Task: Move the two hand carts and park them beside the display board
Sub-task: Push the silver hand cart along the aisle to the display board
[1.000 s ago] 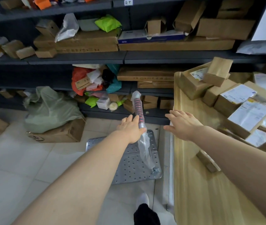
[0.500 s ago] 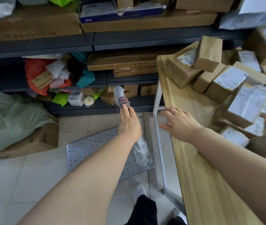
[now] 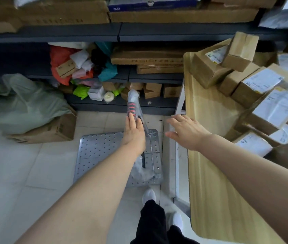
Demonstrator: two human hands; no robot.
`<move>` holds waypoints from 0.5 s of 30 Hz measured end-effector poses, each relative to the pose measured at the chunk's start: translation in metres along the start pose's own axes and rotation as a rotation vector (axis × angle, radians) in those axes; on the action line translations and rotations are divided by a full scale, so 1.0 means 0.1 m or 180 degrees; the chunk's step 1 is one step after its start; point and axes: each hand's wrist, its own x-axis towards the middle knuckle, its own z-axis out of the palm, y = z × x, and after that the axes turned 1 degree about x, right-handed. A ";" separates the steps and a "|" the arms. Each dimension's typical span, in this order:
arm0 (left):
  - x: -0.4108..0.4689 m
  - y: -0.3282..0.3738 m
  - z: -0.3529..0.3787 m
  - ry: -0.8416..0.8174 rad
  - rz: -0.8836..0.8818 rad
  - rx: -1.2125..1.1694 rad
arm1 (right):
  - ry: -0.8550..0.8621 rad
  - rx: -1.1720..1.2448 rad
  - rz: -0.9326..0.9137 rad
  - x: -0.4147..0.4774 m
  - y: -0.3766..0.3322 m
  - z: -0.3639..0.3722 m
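Note:
One hand cart stands on the tiled floor in front of me. Its silver perforated platform (image 3: 101, 155) lies flat, and its upright handle (image 3: 133, 105), wrapped in clear plastic over a red and black grip, leans toward the shelves. My left hand (image 3: 133, 134) is closed over the top of that handle. My right hand (image 3: 185, 132) hovers open, fingers spread, just over the left edge of the wooden table (image 3: 208, 164). No second cart or display board is in view.
Dark shelving (image 3: 118, 33) full of cardboard boxes and bagged parcels blocks the way ahead. A green bag (image 3: 29, 106) lies on a box (image 3: 55, 131) at the left. Labelled parcels (image 3: 255, 81) are piled on the table close to the cart's right side. My feet (image 3: 149, 194) stand behind the platform.
My view has tilted down and moved closer to the shelves. The platform has swung a little and now lies squarer to me. My left hand stays on the handle; my right hand stays by the table edge.

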 end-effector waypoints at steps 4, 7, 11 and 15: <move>-0.41 -0.17 0.17 0.0052 -0.0055 0.0279 | -0.0145 -0.0177 -0.0236 -0.14 -0.04 0.08; -0.77 -0.38 0.28 0.0067 -0.0072 0.0169 | -0.0248 -0.0218 -0.0360 -0.20 -0.14 0.14; -1.23 -0.63 0.41 0.0224 -0.0083 0.0103 | -0.0361 -0.0315 -0.0626 -0.21 -0.42 0.25; -1.61 -0.89 0.55 0.0258 -0.0296 0.0160 | -0.0475 -0.0457 -0.0919 -0.16 -0.81 0.37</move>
